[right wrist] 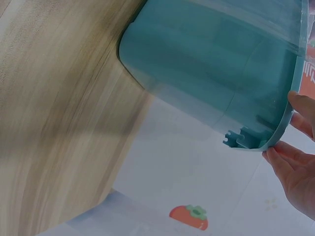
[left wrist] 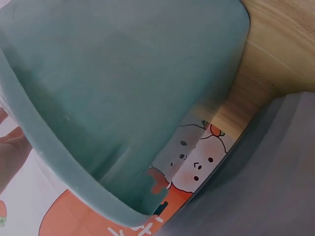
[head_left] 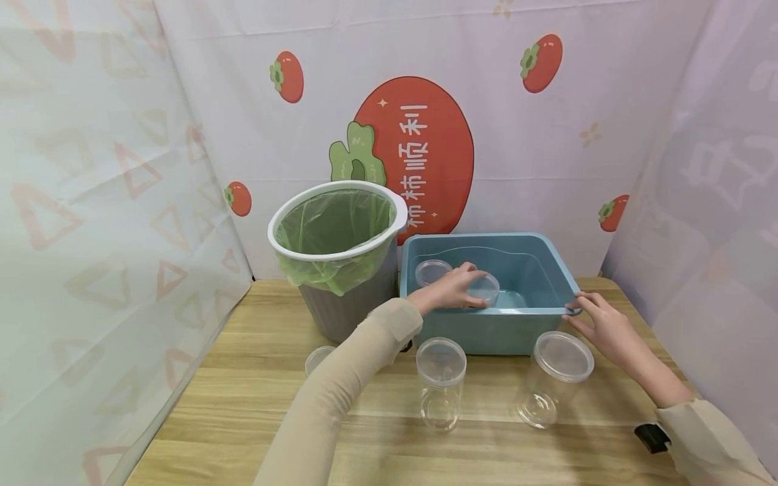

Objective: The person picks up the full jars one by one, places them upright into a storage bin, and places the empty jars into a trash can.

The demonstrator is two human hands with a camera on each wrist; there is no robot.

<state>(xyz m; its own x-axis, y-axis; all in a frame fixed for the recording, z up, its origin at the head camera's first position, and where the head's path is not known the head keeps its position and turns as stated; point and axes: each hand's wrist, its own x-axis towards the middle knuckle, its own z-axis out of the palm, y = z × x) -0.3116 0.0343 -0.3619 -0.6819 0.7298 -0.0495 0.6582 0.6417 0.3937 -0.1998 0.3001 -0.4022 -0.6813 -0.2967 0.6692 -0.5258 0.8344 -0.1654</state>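
My left hand [head_left: 451,289] reaches over the front rim of the blue plastic bin [head_left: 486,332]. Its thumb and fingers span the lid of a clear jar [head_left: 484,289] inside the bin; the jar's lower part is hidden behind the front wall. A second clear jar [head_left: 433,271] stands in the bin to the left. At the bin's front right corner, my right hand [head_left: 603,325] grips the rim. In the right wrist view that hand [right wrist: 298,179] has its thumb and fingers on either side of the rim. Only part of the left hand [left wrist: 14,155] shows in the left wrist view.
Two lidded clear jars, a left one [head_left: 441,385] and a right one [head_left: 559,374], stand before the bin on the wooden table [head_left: 243,398]. Another clear lid [head_left: 319,356] is partly behind the left sleeve. A lined grey trash can [head_left: 340,304] stands left of the bin.
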